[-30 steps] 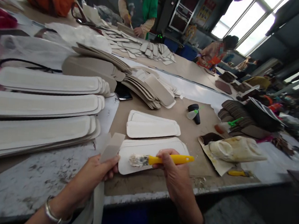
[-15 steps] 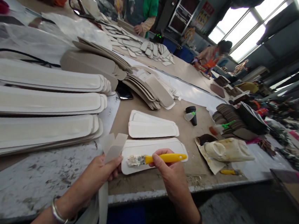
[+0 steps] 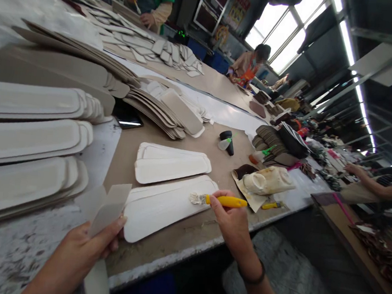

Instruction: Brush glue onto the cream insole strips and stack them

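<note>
My right hand is closed around the yellow handle of a glue brush. Its whitish, caked bristles are over the right part of a long white panel, which lies on top of others at the table's front. In my left hand are pale, translucent strips, pinched between thumb and fingers, their lower ends hanging below the hand. Those fingertips are at the panel's left end. Just behind lies a second small stack of white panels.
Stacks of long cream panels fill the left side. Grey-brown curved pieces lie behind. To the right are a glue-crusted container, another yellow brush and a small green-tipped bottle. Co-workers stand across the table and at far right.
The brush has moved along the panel from its left end toward its right. My view has turned rightward, bringing another person into sight at far right. My left hand still holds the strips.
</note>
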A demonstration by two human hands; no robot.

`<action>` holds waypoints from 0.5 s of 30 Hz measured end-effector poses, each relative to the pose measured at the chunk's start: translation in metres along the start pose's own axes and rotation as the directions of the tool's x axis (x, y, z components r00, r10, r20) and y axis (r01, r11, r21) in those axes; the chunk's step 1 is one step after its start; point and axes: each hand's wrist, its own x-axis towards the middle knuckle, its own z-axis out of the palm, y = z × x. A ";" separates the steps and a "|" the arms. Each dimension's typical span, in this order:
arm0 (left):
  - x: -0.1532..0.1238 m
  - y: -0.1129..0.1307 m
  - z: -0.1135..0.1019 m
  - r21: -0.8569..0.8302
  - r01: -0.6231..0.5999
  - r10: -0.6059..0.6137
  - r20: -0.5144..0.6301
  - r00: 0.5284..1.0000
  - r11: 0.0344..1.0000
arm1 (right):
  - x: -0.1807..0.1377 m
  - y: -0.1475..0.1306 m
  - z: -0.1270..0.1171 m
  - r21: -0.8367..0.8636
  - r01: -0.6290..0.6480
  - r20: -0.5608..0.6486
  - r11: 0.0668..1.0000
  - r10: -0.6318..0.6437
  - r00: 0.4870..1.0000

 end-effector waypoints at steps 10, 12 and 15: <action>0.004 -0.015 0.001 0.051 -0.051 0.053 -0.038 0.998 0.997 | 0.015 0.012 -0.025 -0.260 0.227 -0.111 0.939 -0.262 0.959; 0.003 -0.016 0.002 0.038 -0.058 0.060 -0.042 0.997 0.998 | 0.015 0.012 -0.028 -0.282 0.290 -0.103 0.914 -0.329 0.939; 0.001 -0.013 0.003 0.025 -0.067 0.068 -0.038 0.997 0.997 | 0.012 0.010 -0.023 -0.285 0.377 -0.057 0.881 -0.408 0.911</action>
